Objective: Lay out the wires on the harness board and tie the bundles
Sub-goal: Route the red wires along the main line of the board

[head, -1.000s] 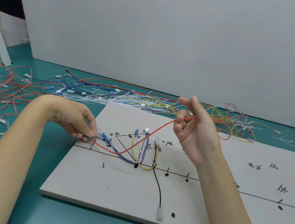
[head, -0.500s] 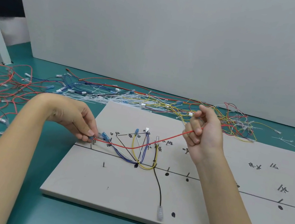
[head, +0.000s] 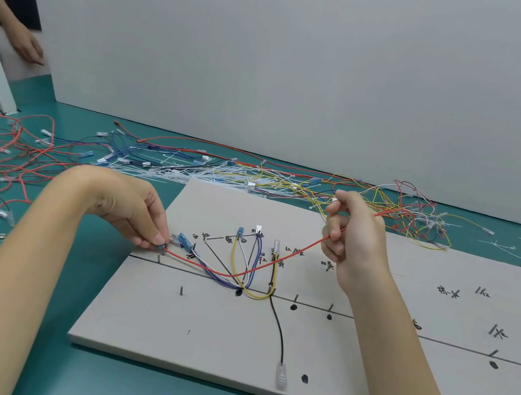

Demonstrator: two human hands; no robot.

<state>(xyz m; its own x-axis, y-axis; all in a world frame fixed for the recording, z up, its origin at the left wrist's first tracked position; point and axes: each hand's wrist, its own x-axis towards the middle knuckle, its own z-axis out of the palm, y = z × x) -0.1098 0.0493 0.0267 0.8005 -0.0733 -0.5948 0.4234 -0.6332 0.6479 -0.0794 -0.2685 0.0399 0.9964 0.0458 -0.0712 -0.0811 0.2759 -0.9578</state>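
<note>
- Harness board (head: 343, 368), head view: grey panel lying flat on the teal table (head: 12, 373), marked with a ruled line, pegs and handwritten labels.
- Wires already on the board, left-centre: yellow loop (head: 232, 272), blue-purple strands (head: 220, 281), black lead (head: 280, 331) running toward the board's near edge. No ties visible on them.
- Red wire (head: 238, 275), being laid: sags across those wires.
- Left hand (head: 131, 209), at the board's left edge: fingertips pinching the red wire's end by a peg.
- Right hand (head: 353, 245), above the board's middle: fingers curled round the red wire, lifting it.
- Loose wires (head: 255, 179), beyond the board's far edge: many unplaced.
- Judgement: early stage; most of the board is bare, bundling not begun.
</note>
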